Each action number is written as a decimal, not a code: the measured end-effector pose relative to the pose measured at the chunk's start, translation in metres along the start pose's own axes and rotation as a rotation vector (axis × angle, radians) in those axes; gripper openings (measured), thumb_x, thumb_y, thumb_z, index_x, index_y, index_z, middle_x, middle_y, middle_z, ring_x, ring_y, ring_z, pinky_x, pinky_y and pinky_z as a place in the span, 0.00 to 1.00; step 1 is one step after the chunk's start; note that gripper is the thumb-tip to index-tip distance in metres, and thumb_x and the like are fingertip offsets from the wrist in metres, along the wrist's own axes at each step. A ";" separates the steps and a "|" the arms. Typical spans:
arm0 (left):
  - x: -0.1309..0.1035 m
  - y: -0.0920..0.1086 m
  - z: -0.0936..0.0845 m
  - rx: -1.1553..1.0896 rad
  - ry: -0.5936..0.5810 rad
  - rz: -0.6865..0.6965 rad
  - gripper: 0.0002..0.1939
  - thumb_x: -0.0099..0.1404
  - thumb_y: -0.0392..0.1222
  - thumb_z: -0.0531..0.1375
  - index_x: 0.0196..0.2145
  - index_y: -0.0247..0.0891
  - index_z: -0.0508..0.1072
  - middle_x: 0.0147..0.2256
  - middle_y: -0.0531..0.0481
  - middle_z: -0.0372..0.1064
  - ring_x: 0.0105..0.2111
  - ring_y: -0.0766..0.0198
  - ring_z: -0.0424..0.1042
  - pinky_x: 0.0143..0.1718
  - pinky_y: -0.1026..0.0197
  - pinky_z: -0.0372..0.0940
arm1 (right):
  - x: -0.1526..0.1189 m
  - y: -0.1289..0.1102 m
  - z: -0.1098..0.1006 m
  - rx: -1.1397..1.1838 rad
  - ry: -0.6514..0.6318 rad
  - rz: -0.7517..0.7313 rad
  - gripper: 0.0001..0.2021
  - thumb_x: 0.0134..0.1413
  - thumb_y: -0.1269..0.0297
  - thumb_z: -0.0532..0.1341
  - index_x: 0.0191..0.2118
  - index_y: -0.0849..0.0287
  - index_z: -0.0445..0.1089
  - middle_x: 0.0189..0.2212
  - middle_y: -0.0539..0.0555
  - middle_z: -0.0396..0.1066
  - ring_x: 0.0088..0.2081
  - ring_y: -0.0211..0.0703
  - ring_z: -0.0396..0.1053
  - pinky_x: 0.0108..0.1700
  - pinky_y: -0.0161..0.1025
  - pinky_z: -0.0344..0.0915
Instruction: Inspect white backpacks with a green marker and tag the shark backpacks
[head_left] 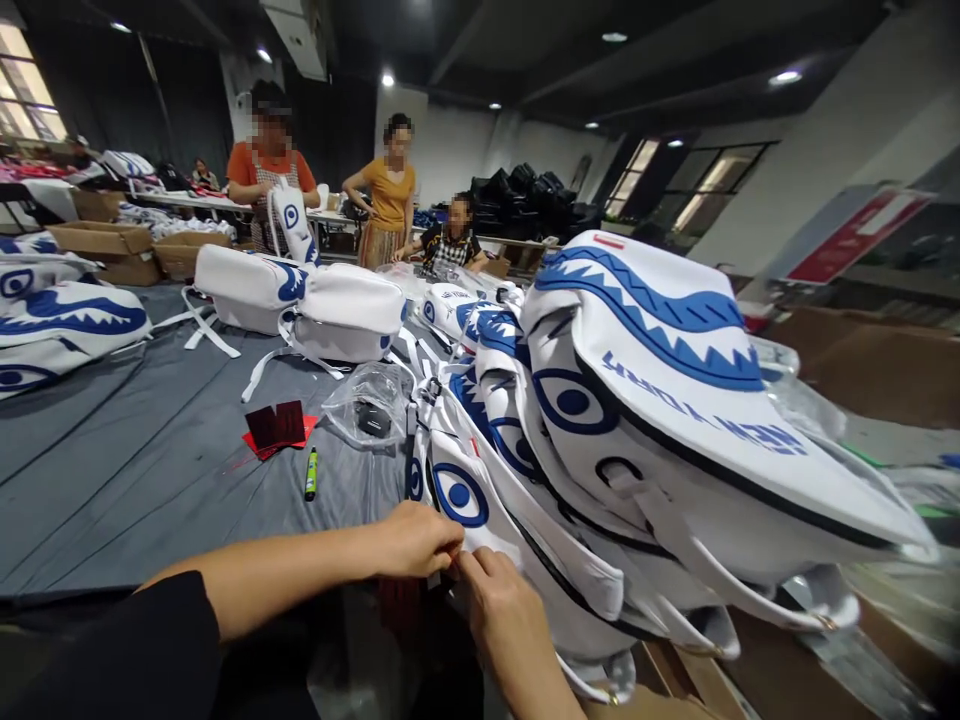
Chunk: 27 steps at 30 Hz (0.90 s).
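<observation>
My left hand (420,538) is closed at the table's front edge, its fingertips meeting those of my right hand (495,590), also closed. Something small and reddish shows between the fingertips; I cannot make out what it is. Both hands are beside a white bag with a blue eye (459,494). A stack of white bags with blue teeth and "NEW YORK" lettering (675,320) leans to the right of it. Red and dark cards (277,427), a green-yellow marker (311,474) and a clear plastic bag with a black item (371,415) lie beyond my left arm.
White bags (349,312) with loose straps lie across the grey table (180,430), and more bags (75,320) are at the left. Cardboard boxes (112,250) stand behind. Three people are beyond the table, one holding a white bag (291,222). Plastic wrap lies at right.
</observation>
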<state>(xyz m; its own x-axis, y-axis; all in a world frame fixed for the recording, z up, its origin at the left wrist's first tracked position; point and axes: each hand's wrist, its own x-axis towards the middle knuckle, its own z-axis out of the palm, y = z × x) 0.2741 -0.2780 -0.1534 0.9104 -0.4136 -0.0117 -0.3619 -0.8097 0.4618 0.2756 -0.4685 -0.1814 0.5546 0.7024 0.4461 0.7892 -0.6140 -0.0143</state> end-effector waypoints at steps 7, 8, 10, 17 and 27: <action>-0.005 0.004 0.018 -0.025 0.101 -0.067 0.05 0.66 0.38 0.57 0.36 0.36 0.73 0.41 0.42 0.77 0.41 0.52 0.76 0.40 0.57 0.66 | 0.007 -0.002 -0.003 -0.054 0.033 0.017 0.12 0.61 0.77 0.52 0.34 0.55 0.68 0.26 0.50 0.68 0.29 0.43 0.67 0.30 0.38 0.53; -0.007 0.005 0.021 -0.047 0.121 -0.085 0.06 0.66 0.37 0.57 0.37 0.35 0.74 0.41 0.41 0.77 0.42 0.52 0.76 0.41 0.57 0.66 | 0.008 -0.003 -0.004 -0.061 0.038 0.023 0.12 0.62 0.77 0.52 0.33 0.55 0.68 0.26 0.50 0.68 0.29 0.43 0.66 0.30 0.38 0.52; -0.011 0.004 0.026 -0.108 0.143 -0.100 0.07 0.67 0.37 0.57 0.38 0.36 0.75 0.40 0.44 0.78 0.41 0.55 0.76 0.41 0.59 0.66 | 0.010 -0.005 -0.006 -0.068 0.039 0.027 0.12 0.64 0.75 0.52 0.32 0.55 0.67 0.25 0.49 0.68 0.28 0.43 0.66 0.29 0.38 0.51; -0.018 -0.004 0.032 -0.282 0.187 -0.134 0.06 0.67 0.39 0.59 0.39 0.40 0.77 0.37 0.52 0.79 0.39 0.62 0.77 0.39 0.64 0.66 | 0.006 -0.001 -0.002 -0.064 0.018 -0.017 0.12 0.65 0.72 0.51 0.33 0.54 0.67 0.25 0.50 0.68 0.28 0.42 0.67 0.28 0.38 0.51; -0.018 0.004 0.033 -0.351 0.233 -0.159 0.09 0.66 0.38 0.59 0.40 0.41 0.80 0.41 0.49 0.80 0.43 0.57 0.77 0.45 0.60 0.66 | 0.007 -0.003 0.002 -0.017 0.050 0.046 0.17 0.70 0.64 0.45 0.33 0.54 0.68 0.25 0.51 0.70 0.28 0.44 0.70 0.28 0.39 0.56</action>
<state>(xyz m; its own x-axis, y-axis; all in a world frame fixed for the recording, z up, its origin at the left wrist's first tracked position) 0.2496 -0.2877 -0.1809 0.9846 -0.1581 0.0744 -0.1604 -0.6492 0.7435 0.2773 -0.4612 -0.1798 0.5756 0.6549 0.4897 0.7586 -0.6512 -0.0208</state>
